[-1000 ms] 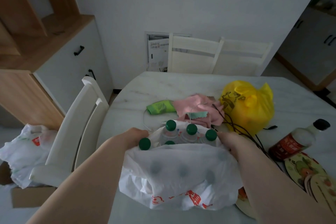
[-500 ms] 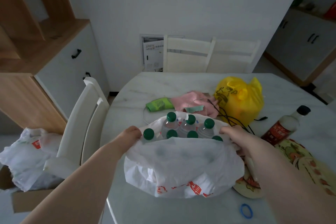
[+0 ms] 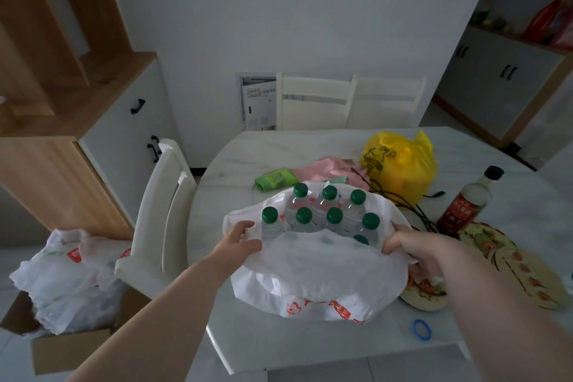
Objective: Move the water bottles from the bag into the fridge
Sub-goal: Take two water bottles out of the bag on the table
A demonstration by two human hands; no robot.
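A thin white plastic bag with red print stands on the pale marble-patterned desk, near its front edge. Its mouth is pulled wide. Inside stand the clear plastic water bottles with green screw caps, upright and packed together in rows. 8 caps show, and the nearest, at the right, is half hidden behind the bag's front wall.

The left hand is at the bag's left rim, its fingers curled round the plastic and gripping it just beside the leftmost bottle. The right hand is at the right rim, its fingers closed on a fold of the plastic. Neither hand touches a bottle.

Behind the bag lie a green pouch and a crumpled pink cloth, with a knotted yellow plastic bag to their right. A black cable trails from near the yellow bag toward the right hand. A tall bottle with a dark cap and red label stands further right, above round patterned mats. A blue ring lies near the desk's front edge.

A white chair is at the desk's left side, and 2 more white chairs stand behind it. On the floor at the left, another white plastic bag sits in a cardboard box.
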